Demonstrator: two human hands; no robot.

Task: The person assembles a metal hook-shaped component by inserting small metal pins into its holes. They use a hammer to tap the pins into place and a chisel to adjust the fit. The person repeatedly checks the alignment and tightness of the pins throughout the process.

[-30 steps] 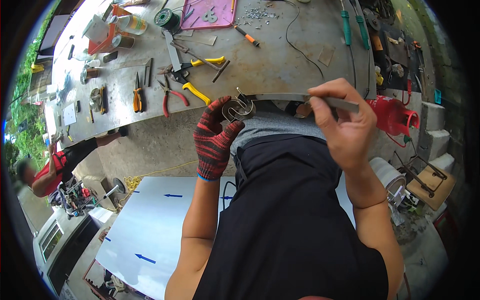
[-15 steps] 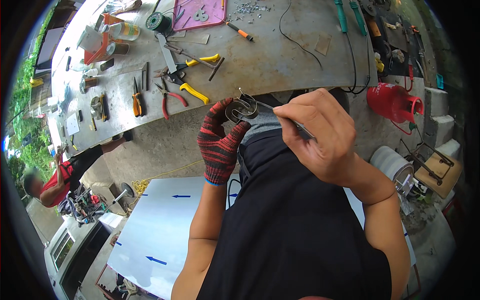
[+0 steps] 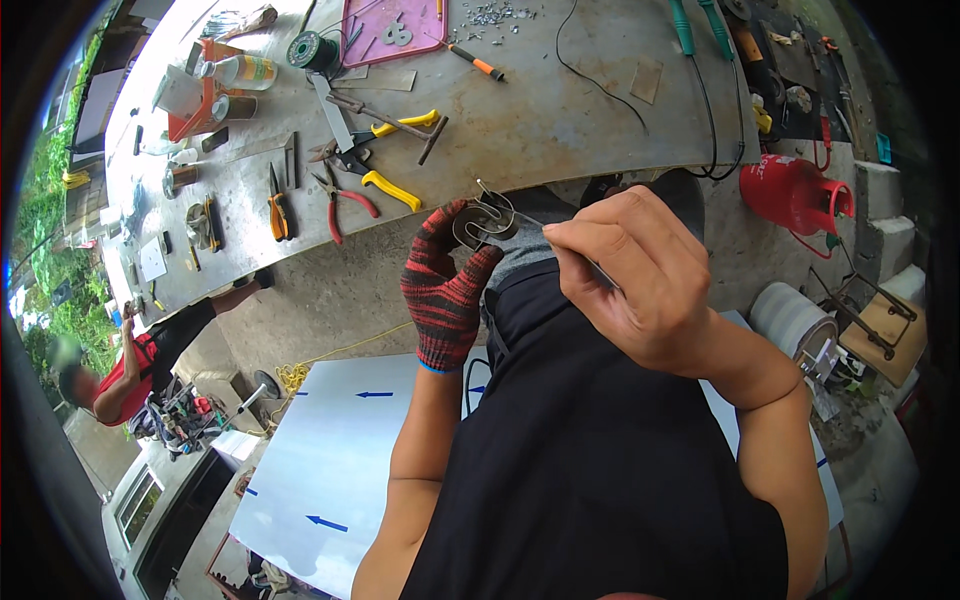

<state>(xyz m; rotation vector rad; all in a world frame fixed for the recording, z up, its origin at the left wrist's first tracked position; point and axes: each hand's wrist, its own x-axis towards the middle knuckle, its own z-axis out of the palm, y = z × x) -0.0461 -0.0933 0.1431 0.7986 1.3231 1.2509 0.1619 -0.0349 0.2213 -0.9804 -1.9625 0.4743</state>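
Observation:
My left hand [image 3: 440, 295], in a red-and-black striped knit glove, grips a small round metal piece [image 3: 467, 230] between thumb and fingers. The piece has an S-shaped curved band in it, and a short pin sticks up at its far edge. From the right, my bare right hand [image 3: 645, 285] pinches a thin metal rod-like tool [image 3: 530, 219]. The tool's far end reaches the metal piece; its exact contact is too small to tell. Both hands are held in front of my body, just off the near edge of the metal workbench [image 3: 540, 130].
On the bench lie yellow-handled snips [image 3: 388, 188], red-handled pliers [image 3: 350, 200], orange-handled pliers [image 3: 278, 212], a T-shaped bar [image 3: 385, 112], a screwdriver [image 3: 478, 64] and a pink tray [image 3: 385, 45]. A red gas cylinder [image 3: 785, 190] stands right. Another person [image 3: 135, 370] is at far left.
My right hand has dropped slightly, and its tool meets the metal piece at a changed angle. My left hand keeps its hold. The whole view has shifted a little.

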